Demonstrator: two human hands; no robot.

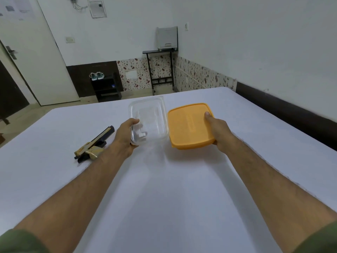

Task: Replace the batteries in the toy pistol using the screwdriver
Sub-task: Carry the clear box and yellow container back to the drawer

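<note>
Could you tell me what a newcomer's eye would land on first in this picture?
Most likely the orange lid, held by the right hand at centre right above the white table. Beside it, the left hand grips a clear plastic container. Further left, a gold and black toy pistol lies on the table.

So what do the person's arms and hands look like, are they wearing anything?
Both hands, the left hand and the right hand, are bare: no gloves, rings or watch show. The forearms are bare too. Dark olive-green fabric sleeves show only at the bottom corners of the picture.
</note>
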